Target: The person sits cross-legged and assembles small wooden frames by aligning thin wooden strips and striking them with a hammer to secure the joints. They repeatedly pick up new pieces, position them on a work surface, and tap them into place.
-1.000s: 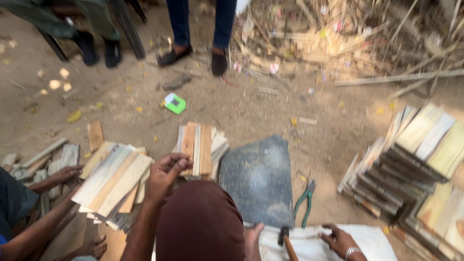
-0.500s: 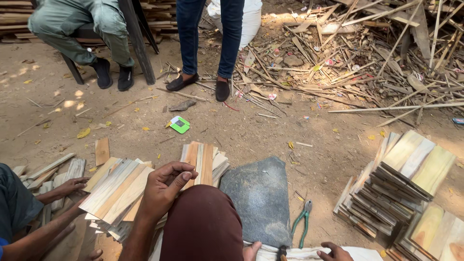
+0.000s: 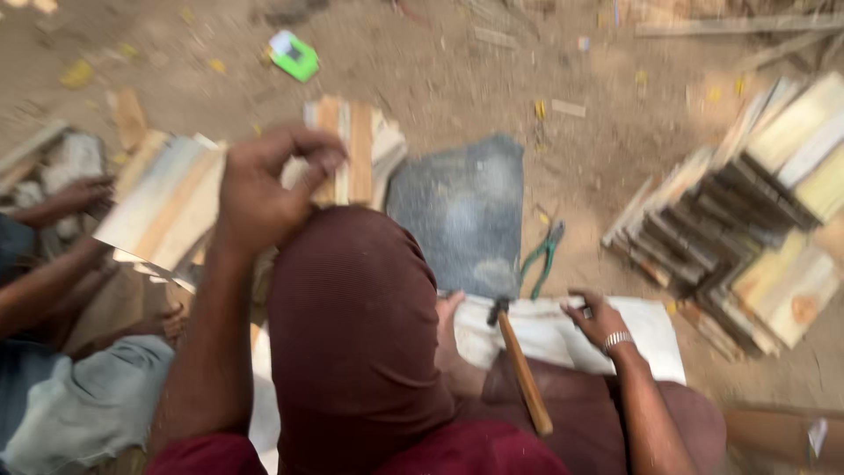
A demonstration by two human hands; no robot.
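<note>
A raised knee in dark red cloth is taken as the landmark; the left hand is seen just above its upper left edge, the fingers curled and pinched together, and whether anything is held in that pinch cannot be told through the blur; a small bundle of wooden slats is seen just beyond the fingertips, and a larger stack of pale boards is laid to the left of the knee. To the right of the knee a hammer with a wooden handle is rested across the lap, touched by neither hand; further right the right hand, a metal band at its wrist, is pressed with loosely spread fingers on a white sheet. Above and right of the knee a dark grey slab is laid on the dirt, green-handled pliers just beside it. At the far left, another person's hand is laid near the boards.
</note>
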